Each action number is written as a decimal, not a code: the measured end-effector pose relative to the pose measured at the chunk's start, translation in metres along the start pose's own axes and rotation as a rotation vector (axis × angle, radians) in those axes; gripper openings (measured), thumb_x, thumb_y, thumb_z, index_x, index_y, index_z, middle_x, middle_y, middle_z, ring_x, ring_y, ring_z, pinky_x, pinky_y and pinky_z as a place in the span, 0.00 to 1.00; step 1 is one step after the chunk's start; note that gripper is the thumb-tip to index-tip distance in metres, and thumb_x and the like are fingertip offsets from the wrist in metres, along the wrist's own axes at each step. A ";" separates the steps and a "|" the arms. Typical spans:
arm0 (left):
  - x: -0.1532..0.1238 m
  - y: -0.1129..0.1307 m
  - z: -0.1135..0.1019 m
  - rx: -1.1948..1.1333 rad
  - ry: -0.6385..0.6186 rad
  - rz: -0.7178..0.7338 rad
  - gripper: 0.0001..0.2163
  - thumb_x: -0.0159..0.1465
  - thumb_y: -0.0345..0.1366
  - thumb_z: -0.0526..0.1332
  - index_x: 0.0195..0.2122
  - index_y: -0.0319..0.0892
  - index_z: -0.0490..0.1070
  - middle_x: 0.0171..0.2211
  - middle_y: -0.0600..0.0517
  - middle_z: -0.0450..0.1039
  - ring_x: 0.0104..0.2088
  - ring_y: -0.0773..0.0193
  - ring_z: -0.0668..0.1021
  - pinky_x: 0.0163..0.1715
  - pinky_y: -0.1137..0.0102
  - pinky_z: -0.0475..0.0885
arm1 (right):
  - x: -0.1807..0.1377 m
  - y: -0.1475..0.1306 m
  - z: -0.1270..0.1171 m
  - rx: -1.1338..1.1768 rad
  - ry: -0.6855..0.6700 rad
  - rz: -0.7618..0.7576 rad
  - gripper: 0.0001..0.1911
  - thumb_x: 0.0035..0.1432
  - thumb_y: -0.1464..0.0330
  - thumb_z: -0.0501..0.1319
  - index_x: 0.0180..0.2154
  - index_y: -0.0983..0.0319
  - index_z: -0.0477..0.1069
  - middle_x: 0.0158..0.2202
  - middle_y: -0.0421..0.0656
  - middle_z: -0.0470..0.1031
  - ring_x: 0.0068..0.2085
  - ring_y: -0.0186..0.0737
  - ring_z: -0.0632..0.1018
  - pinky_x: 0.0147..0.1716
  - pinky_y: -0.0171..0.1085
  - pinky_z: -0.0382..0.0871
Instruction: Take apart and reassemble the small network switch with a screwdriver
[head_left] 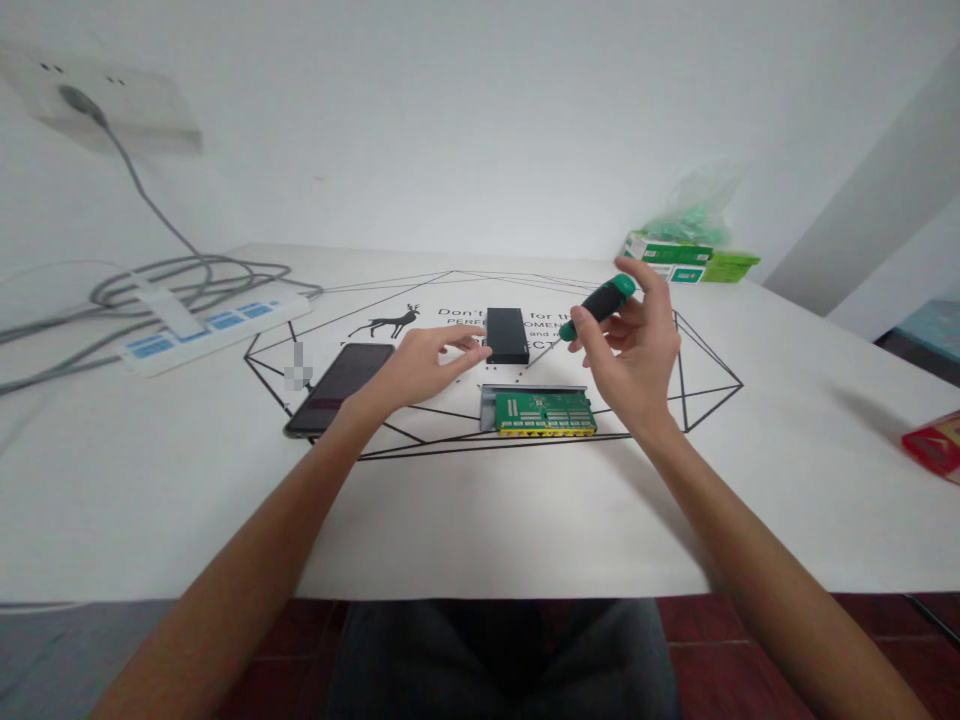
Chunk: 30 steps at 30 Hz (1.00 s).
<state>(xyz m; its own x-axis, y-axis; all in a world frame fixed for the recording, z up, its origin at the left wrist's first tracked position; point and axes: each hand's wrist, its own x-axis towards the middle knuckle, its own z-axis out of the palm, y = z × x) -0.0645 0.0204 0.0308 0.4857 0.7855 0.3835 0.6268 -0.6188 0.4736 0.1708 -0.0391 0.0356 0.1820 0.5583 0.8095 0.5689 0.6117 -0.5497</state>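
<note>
My right hand (pixel 634 350) grips a screwdriver (pixel 600 306) with a black and green handle. Its thin shaft slants down and left, its tip close to small dark screws (pixel 519 374) on the table. Just left of a black rectangular case (pixel 507 335) is my left hand (pixel 427 365), thumb and index slightly apart at the case's edge; whether they touch it I cannot tell. Nearer to me lies a green circuit board (pixel 546 412) with a yellow row of connectors along its front, resting at a grey metal tray (pixel 487 408).
A dark phone (pixel 337 390) lies left of my left hand. Further left are a white power strip (pixel 221 325) and coiled grey cable (pixel 187 275). Green and white boxes (pixel 671 255) with a plastic bag (pixel 694 210) stand back right; a red packet (pixel 934 445) sits at the right edge.
</note>
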 end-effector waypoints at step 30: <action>0.003 -0.016 0.003 0.314 -0.200 -0.127 0.28 0.72 0.51 0.40 0.44 0.41 0.77 0.32 0.48 0.82 0.42 0.53 0.81 0.43 0.65 0.69 | -0.029 -0.004 0.033 0.094 -0.402 0.075 0.12 0.58 0.63 0.64 0.43 0.60 0.70 0.38 0.42 0.81 0.30 0.34 0.79 0.32 0.35 0.79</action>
<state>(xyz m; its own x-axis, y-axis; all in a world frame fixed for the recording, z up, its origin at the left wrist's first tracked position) -0.0709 0.0328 0.0220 0.4822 0.8612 0.1607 0.8304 -0.5078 0.2295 0.1365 -0.0396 0.0073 -0.1179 0.7659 0.6321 0.4869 0.5994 -0.6354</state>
